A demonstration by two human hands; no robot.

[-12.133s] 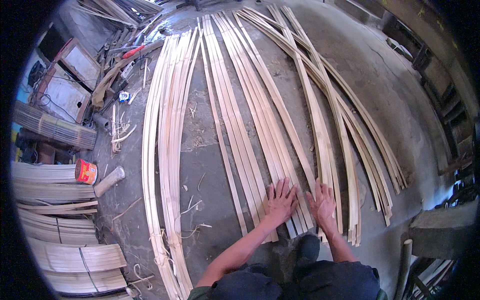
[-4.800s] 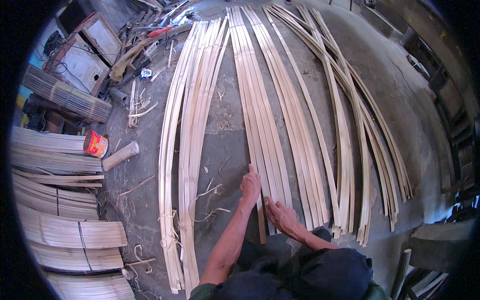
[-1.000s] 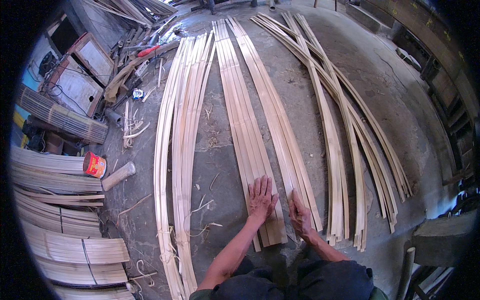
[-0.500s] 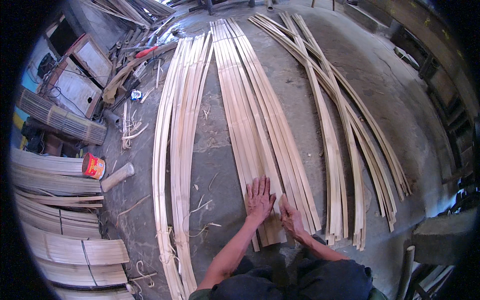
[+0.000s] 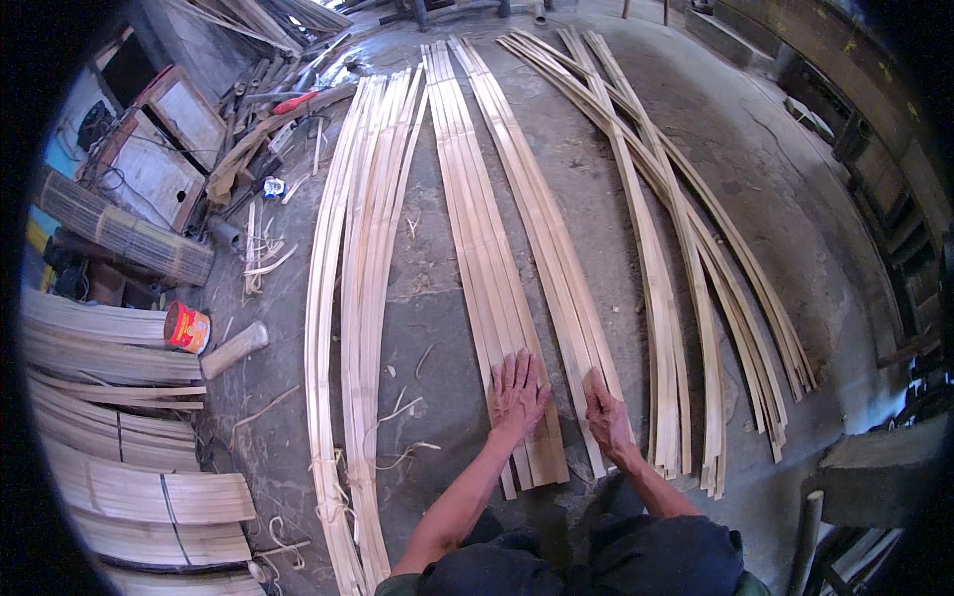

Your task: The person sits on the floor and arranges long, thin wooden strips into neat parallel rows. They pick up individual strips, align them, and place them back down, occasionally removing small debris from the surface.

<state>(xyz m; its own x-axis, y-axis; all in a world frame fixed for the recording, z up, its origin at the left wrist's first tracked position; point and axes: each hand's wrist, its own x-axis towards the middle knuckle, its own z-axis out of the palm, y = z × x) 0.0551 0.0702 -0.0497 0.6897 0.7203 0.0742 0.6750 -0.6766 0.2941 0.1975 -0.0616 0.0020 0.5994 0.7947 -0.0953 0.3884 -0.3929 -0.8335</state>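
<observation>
Left hand [image 5: 520,392] flat, palm down, its fingers straight and nearly together, resting across the near part of a band of pale wooden strips [image 5: 482,258] laid side by side; it clasps nothing. To its right, and apart from it, the right hand [image 5: 608,412] is narrower, with fingers partly bent, over the near end of a second band of strips [image 5: 542,223]; whether it pinches a strip cannot be told. Both bands run away from the hands along the grey floor [image 5: 427,328], with a gap between them that tapers toward the far ends.

Right of the right hand lie loose strips [image 5: 641,243], which cross one another beyond the hands. Left of the left hand, a long bundle [image 5: 363,268] lies on the floor, with curled fibres [image 5: 336,487] about its near part.

Well to the left of both hands, and slightly farther out, is the one evident container, a red and yellow tub [image 5: 189,328]; its contents cannot be made out. Just beside it, on the side nearer the hands, lies a pale cylinder [image 5: 236,350]. Stacked strips [image 5: 149,497], some cross-tied with dark bands, occupy the far left. Beyond these, farther from the hands, is a slatted mat [image 5: 124,228].
</observation>
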